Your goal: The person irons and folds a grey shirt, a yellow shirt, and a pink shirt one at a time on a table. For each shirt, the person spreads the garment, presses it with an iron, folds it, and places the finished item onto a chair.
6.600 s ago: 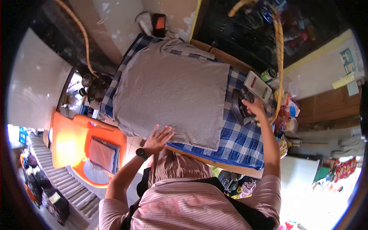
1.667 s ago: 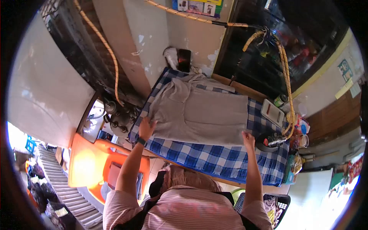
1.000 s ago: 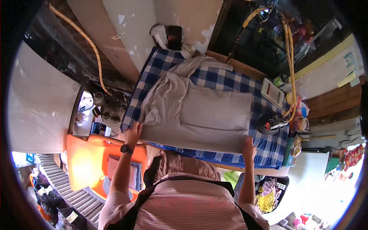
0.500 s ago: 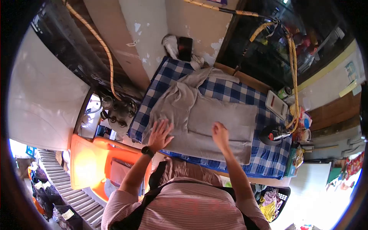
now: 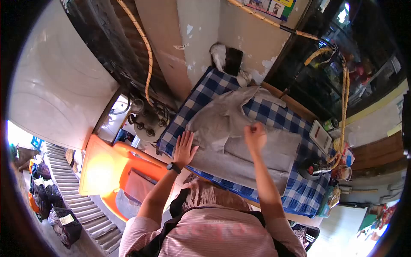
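Note:
A grey garment point(image 5: 261, 150), probably trousers or a shirt, lies spread over a blue and white checked cloth point(image 5: 278, 109) on a table. Its upper left part is wrinkled, while the lower right part lies flatter with a long crease. My left hand point(image 5: 184, 150) is open, palm down with fingers stretched, at the garment's left edge. Over the middle of the garment is my right hand point(image 5: 255, 136), its fingers closed; whether fabric is pinched in them is hidden. To the right stands an iron point(image 5: 309, 169) with a hose at its rear.
A white tray point(image 5: 320, 136) sits by the table's back right edge. An orange chair point(image 5: 100, 171) with folded cloth point(image 5: 139, 186) stands at left, near a metal tank with valves point(image 5: 150, 124). Yellow hoses point(image 5: 344, 94) hang at the right.
The view has turned, shifting the scene rightward. My left hand has moved to the garment's left edge; my right hand is farther up the fabric, still closed. The garment's upper left part lies flatter.

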Tool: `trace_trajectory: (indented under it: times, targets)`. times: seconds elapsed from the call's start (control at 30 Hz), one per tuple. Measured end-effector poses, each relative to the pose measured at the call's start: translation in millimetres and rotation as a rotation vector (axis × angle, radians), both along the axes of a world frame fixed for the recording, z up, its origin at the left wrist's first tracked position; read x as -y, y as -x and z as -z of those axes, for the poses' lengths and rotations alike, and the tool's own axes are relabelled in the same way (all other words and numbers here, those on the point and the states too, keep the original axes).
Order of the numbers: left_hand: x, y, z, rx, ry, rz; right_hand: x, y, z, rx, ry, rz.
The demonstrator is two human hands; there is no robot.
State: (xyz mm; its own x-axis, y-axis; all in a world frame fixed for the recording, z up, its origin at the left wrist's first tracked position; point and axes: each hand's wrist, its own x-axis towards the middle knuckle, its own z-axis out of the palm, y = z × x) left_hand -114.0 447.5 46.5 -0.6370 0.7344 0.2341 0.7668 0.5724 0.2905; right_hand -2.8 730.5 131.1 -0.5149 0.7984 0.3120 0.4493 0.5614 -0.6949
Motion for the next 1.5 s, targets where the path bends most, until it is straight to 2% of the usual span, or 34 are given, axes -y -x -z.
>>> trace_trajectory:
  times: [0.03,0.1,0.17,0.2,0.27,0.33,0.43,0.5,0.57,0.63,0.67,0.7,0.73,0.77,0.8,0.83,0.87,0.9,0.93,0.97,1.0,1.03,1.07,1.1,1.17,1.23,1.3,1.37,1.43,1.5]
  targets:
    - [-1,-1,4,0.048,-0.046,-0.019,-9,-18,-20,-0.047,0.085,0.018]
    - [-3,0,14,0.051,-0.098,-0.023,-53,-62,-13,-0.208,0.3,0.012]
    - [-4,4,24,0.078,-0.269,-0.093,-56,-99,-49,-0.326,0.579,0.117]
    - [-5,5,30,0.062,-0.304,-0.112,-65,-111,-42,-0.326,0.579,0.132]
    - [-3,6,29,0.094,-0.321,-0.094,-75,-132,-29,-0.1,0.096,0.078]
    - [-6,7,24,0.143,-0.351,-0.095,-79,-144,-22,-0.102,0.086,0.062]
    - [0,13,33,0.118,-0.304,-0.061,-62,-140,-73,-0.162,0.162,0.025]
    - [0,9,30,0.099,-0.389,-0.06,-58,-146,-95,-0.251,0.201,-0.013]
    - [7,6,30,0.152,-0.437,-0.117,-62,-162,-76,-0.317,0.218,-0.037]
    - [16,3,31,0.192,-0.395,-0.101,-57,-184,-46,-0.044,0.197,0.005]
    - [21,1,31,0.137,-0.299,-0.082,-58,-200,-9,0.105,0.155,0.039]
    - [25,0,32,0.082,-0.204,-0.065,-52,-214,22,0.107,0.154,0.045]
    - [29,1,36,0.11,-0.161,-0.062,-46,-226,48,0.217,0.13,0.118]
    - [23,-3,28,0.112,-0.161,-0.058,-42,-230,52,0.325,0.107,0.191]
    - [17,-7,20,0.059,-0.117,-0.043,-41,-233,55,0.326,0.108,0.194]
    - [8,-12,6,0.007,-0.072,-0.029,-35,-232,50,0.396,-0.041,0.185]
    - [-6,-17,-6,-0.055,-0.048,0.111,-27,-228,45,0.465,-0.189,0.176]
    - [-24,-26,-15,-0.033,-0.026,0.229,-21,-223,48,0.466,-0.184,0.182]
    - [-42,-37,-21,-0.012,-0.006,0.347,-17,-218,53,0.435,-0.201,0.067]
    - [-61,-46,-18,-0.012,-0.007,0.355,-12,-212,55,0.402,-0.22,-0.047]
    - [-78,-55,-13,-0.031,-0.02,0.486,-5,-206,54,0.404,-0.221,-0.04]
    - [-88,-60,-12,-0.05,-0.035,0.615,2,-200,51,0.421,-0.286,-0.14]
    - [-93,-61,-13,-0.049,-0.041,0.62,3,-198,48,0.438,-0.352,-0.242]
    - [-97,-61,-14,0.002,0.014,0.586,2,-204,53,0.441,-0.357,-0.236]
    - [-108,-54,-13,0.046,0.056,0.557,-4,-216,67,0.492,-0.159,-0.188]
    - [-111,-31,-8,0.001,0.105,0.409,-26,-219,68,0.471,-0.201,-0.173]
    - [-121,14,0,0.065,-0.054,0.175,-66,-213,52,0.258,-0.302,0.03]
    - [-141,67,27,-0.201,-0.228,-0.093,-124,-203,50,0.28,-0.105,0.217]
    - [-155,107,41,-0.104,-0.22,-0.175,-180,-196,85,0.276,-0.127,0.39]
    - [-174,124,37,-0.013,-0.209,-0.273,-211,-185,104,0.293,-0.173,0.392]
